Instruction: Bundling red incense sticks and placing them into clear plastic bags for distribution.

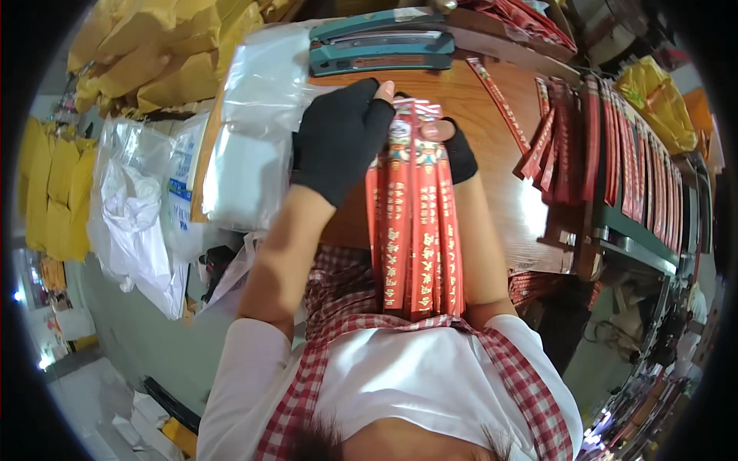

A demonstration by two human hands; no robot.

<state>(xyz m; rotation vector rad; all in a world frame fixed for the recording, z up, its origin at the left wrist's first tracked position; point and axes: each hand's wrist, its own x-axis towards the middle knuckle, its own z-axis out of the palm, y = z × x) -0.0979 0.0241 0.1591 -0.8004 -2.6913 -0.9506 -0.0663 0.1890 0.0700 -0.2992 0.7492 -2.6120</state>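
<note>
Red strips [415, 223] hiding right hand [460, 154]

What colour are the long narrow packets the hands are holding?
The bundle of long narrow paper packets is red with gold and white print, seen best in the head view.

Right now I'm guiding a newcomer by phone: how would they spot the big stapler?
Start at the wooden table. Look to its far edge, just beyond the gloved left hand gripping the red packets. The stapler lies there: long, teal metal, unlike the red strips and clear bags beside it.

Stapler [380, 42] behind hands; plastic bags [246, 154] left; packet rows [615, 154] right.
</note>
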